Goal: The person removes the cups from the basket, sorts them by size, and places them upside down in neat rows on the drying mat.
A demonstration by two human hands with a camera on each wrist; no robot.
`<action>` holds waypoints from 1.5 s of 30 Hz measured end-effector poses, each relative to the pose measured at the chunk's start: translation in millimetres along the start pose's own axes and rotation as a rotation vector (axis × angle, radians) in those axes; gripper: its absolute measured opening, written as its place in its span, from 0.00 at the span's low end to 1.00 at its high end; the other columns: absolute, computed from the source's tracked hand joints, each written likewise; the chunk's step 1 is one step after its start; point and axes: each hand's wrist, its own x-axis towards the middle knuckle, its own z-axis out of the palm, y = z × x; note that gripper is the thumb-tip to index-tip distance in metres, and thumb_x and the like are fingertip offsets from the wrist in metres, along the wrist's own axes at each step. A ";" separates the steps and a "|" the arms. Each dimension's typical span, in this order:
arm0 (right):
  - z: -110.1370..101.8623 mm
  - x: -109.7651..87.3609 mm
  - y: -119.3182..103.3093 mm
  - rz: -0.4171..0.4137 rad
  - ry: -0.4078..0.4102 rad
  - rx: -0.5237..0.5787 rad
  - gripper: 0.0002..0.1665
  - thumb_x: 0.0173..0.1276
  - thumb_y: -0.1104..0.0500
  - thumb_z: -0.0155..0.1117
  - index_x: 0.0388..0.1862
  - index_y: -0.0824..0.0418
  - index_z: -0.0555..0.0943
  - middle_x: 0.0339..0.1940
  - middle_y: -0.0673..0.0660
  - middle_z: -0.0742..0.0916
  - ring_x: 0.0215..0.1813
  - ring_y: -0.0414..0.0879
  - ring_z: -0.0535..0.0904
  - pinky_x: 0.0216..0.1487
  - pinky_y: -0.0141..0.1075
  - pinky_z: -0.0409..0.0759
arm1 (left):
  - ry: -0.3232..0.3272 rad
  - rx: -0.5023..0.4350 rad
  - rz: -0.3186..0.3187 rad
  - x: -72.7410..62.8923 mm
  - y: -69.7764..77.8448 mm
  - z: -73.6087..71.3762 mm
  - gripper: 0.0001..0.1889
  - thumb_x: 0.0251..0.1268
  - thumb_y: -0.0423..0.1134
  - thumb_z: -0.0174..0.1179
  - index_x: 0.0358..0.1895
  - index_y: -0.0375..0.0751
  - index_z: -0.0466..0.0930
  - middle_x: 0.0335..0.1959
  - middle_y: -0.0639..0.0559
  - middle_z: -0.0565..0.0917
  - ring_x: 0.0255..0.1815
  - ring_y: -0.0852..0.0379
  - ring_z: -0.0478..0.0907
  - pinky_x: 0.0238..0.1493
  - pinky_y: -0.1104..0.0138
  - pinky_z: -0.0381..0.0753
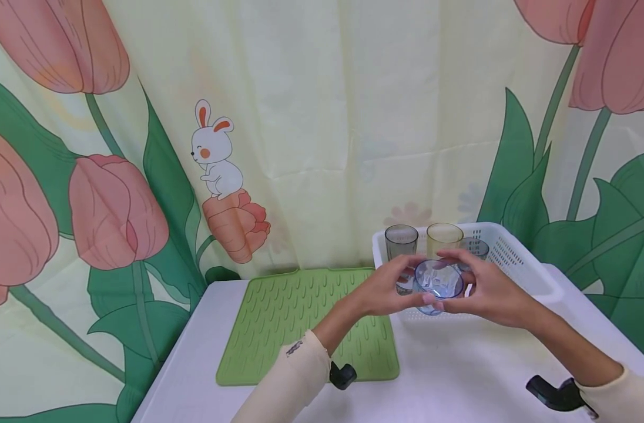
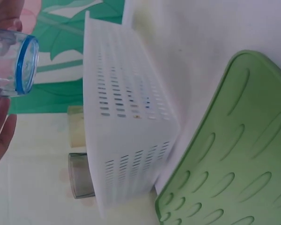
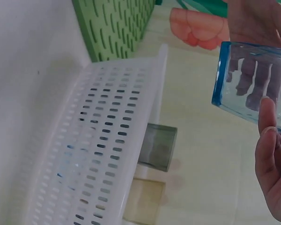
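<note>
Tumbler (image 1: pixel 439 281) of clear blue tint is held by two hands over the right half of a white tabletop (image 1: pixel 459 370). It is gripped between the left hand (image 1: pixel 388 288) and the right hand (image 1: pixel 499 294), thumbs set on the near side and fingers curled about its flanks. The tumbler's long axis is held close to upright, its thick blue-edged end turned down. By the wrist views, it is held higher than the rim of a white basket (image 1: pixel 517 258), placed toward the tabletop's far right corner; from the head view, it is seen before the basket's near left corner. In the basket, a grey glass (image 1: pixel 401 235), an amber glass (image 1: pixel 445 235) and a dark glass (image 1: pixel 476 248) are stood. A green mat (image 1: pixel 301 335) is laid by the far left corner, below the tumbler and to its left. For any sideways move, that offset is judged decisive: by the left hand the mat is more nearly reached.
</note>
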 end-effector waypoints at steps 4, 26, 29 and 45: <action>3.7 -0.7 -2.5 0.000 0.005 -0.024 0.46 0.56 0.54 0.80 0.69 0.64 0.67 0.56 0.65 0.79 0.37 0.45 0.82 0.28 0.35 0.83 | -0.006 -0.006 0.023 -3.4 -0.1 -1.4 0.38 0.64 0.50 0.67 0.74 0.42 0.63 0.63 0.52 0.75 0.60 0.66 0.74 0.61 0.74 0.75; 16.0 -0.2 -3.7 -0.020 -0.045 0.036 0.50 0.55 0.56 0.80 0.73 0.64 0.64 0.49 0.63 0.82 0.31 0.41 0.81 0.27 0.34 0.81 | 0.056 0.001 -0.003 -19.9 -1.4 -6.3 0.35 0.61 0.52 0.69 0.69 0.45 0.69 0.55 0.57 0.78 0.51 0.68 0.74 0.55 0.69 0.80; 19.7 0.0 -1.9 0.004 -0.059 0.070 0.53 0.55 0.55 0.80 0.75 0.62 0.62 0.46 0.63 0.81 0.29 0.42 0.81 0.26 0.35 0.81 | 0.079 -0.023 0.005 -21.3 -1.1 -10.4 0.34 0.61 0.50 0.69 0.68 0.44 0.69 0.53 0.57 0.79 0.50 0.67 0.75 0.54 0.73 0.78; 59.4 -1.0 12.1 0.028 -0.037 0.146 0.40 0.59 0.56 0.77 0.66 0.65 0.70 0.43 0.57 0.85 0.34 0.41 0.79 0.31 0.33 0.80 | 0.097 -0.020 0.024 -30.2 8.0 -22.1 0.34 0.61 0.50 0.68 0.69 0.43 0.68 0.53 0.52 0.80 0.50 0.68 0.75 0.54 0.75 0.78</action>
